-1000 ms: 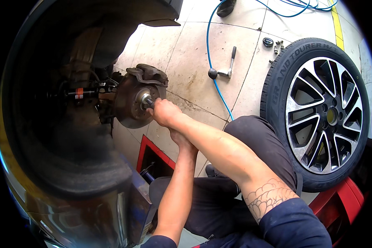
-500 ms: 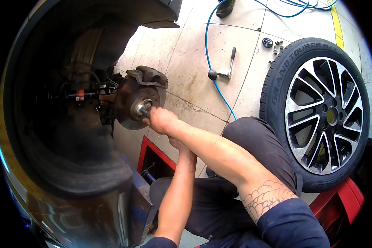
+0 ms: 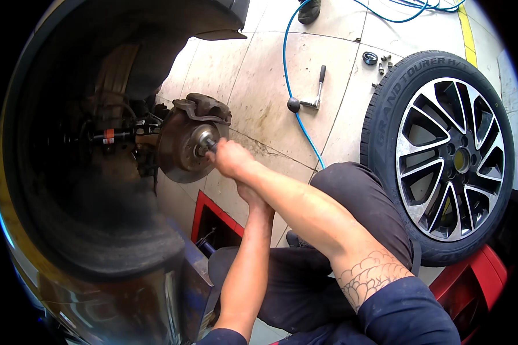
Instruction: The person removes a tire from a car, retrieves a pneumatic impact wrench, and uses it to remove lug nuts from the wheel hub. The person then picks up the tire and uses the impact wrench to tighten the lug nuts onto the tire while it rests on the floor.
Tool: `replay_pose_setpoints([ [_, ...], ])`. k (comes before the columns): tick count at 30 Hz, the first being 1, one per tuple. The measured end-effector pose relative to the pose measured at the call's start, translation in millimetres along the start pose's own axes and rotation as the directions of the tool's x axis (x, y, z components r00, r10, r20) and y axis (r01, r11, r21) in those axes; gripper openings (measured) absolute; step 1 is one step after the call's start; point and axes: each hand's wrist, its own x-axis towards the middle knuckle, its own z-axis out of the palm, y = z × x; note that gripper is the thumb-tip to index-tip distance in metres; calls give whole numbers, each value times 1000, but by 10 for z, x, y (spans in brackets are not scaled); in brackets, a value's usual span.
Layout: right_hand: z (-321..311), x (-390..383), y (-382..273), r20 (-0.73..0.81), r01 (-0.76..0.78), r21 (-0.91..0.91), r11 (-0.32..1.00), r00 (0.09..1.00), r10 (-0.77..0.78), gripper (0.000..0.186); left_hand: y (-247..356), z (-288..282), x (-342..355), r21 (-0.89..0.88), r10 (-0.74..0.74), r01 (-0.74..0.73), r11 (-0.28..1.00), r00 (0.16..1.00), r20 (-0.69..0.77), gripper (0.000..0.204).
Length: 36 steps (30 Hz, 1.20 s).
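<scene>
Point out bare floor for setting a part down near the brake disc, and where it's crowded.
Free: tile floor between brake caliper and blue hose; also between ratchet wrench and tire. Crowded: brake disc face, where right hand grips a tool, left hand close below; tire's upper-left edge, with small fasteners and black round cap.

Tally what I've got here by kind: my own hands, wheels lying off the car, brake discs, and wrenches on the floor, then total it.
Hands: 2, left hand and right hand
Loose wheel: 1
Brake disc: 1
Wrench on floor: 1
Total: 5
</scene>
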Motion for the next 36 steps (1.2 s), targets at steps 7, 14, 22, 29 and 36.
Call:
replay_pose_setpoints([
  [7,77,-29,-81,36,21,-2,1000,999,-21,55,41,-98,44,129,4,-9,992,999,35,51],
  [14,104,33,55,-17,-32,2,999,999,32,56,76,172,-43,65,-75,78,995,996,-50,50],
  [22,112,0,70,-34,-42,-10,999,999,42,55,100,368,-52,-259,-86,95,961,995,44,47],
  [29,97,-31,21,-21,-39,-23,999,999,38,54,72,302,-59,217,20,0,976,996,-91,55],
  [36,103,-21,37,-42,-31,-13,999,999,31,52,128,379,-35,67,-47,50,996,998,-51,52],
])
